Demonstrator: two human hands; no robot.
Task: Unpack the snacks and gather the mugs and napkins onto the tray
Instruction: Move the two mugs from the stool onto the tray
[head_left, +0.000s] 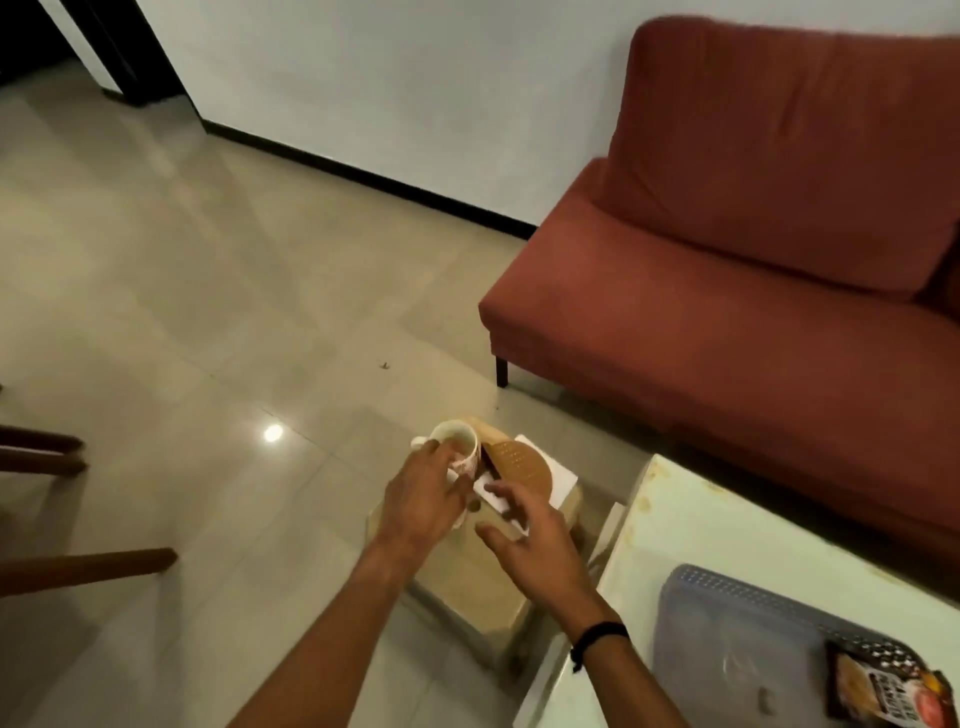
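Note:
My left hand (423, 496) grips a white mug (457, 447) with a reddish pattern, tilted, over a beige stool (467, 577). My right hand (535, 540) hovers open beside it, fingers spread over white napkins (563, 475) on the stool. A round brown coaster-like disc (522, 465) lies on the napkins. A grey-blue tray (727, 629) rests on the white table at the lower right, with a dark snack packet (883, 686) on its right corner.
A red sofa (753, 260) stands at the right. The white table (691, 525) sits beside the stool. Brown wooden chair legs (78, 566) reach in from the left over a glossy tiled floor (208, 286).

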